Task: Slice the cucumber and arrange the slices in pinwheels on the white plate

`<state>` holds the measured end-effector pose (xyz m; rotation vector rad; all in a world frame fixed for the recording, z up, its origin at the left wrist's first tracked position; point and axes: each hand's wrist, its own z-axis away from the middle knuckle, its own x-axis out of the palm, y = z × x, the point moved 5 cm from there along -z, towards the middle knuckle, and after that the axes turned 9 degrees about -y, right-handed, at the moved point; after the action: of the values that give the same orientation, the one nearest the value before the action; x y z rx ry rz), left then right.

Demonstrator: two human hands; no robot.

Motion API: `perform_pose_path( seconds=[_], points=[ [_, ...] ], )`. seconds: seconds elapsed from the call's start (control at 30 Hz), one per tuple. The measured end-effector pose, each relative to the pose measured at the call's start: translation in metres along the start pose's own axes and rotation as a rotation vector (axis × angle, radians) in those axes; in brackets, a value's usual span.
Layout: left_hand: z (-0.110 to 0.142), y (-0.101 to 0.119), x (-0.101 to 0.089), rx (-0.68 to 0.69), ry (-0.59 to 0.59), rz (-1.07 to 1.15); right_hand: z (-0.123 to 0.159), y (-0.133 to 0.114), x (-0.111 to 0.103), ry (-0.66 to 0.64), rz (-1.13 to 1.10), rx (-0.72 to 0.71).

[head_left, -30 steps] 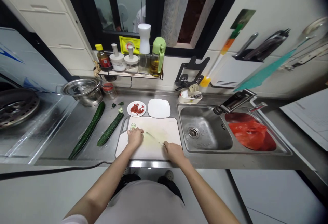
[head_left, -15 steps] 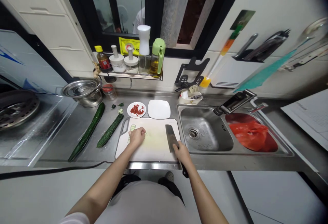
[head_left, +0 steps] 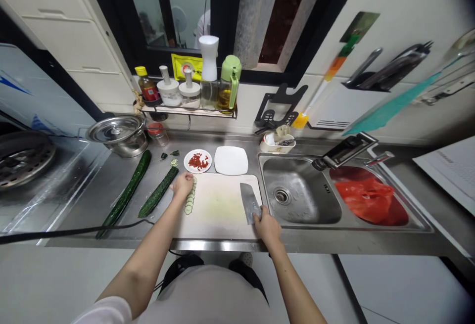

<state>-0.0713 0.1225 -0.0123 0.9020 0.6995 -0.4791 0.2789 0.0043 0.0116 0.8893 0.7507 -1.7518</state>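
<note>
My right hand grips a cleaver, its broad blade lying over the right side of the white cutting board. At the board's upper left, my left hand has its fingertips pinched on a cucumber slice, mostly hidden by the fingers. Below those fingertips runs an overlapping row of thin cucumber slices. Left of the board lie a cut cucumber and a longer whole cucumber.
Behind the board are a plate of red pieces and a bare white plate. Cucumber ends lie nearby. A lidded steel pot stands at the back left. The sink is on the right, with a red plastic bag beside it.
My left hand has moved left and away from me, from the board to the top of the slice row, uncovering the slices. The cleaver swung rightward, away from the left hand, then stayed there.
</note>
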Motion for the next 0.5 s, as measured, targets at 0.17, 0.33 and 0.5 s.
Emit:
perform_pose_path(
  seconds=[0.17,0.33,0.5],
  points=[
    [-0.0085,-0.0009,-0.0050,-0.037,0.023,-0.125,0.0030,-0.0010,-0.0016,0.008,-0.018,0.020],
    [-0.0062,0.0036,-0.0009,0.037,0.064,-0.274,0.0022,0.0003,0.0006,0.026,-0.014,0.045],
    [0.0008,0.0034,0.0002,0.101,0.103,-0.312,-0.0015,-0.0009,0.0013,0.009,-0.008,0.059]
  ],
)
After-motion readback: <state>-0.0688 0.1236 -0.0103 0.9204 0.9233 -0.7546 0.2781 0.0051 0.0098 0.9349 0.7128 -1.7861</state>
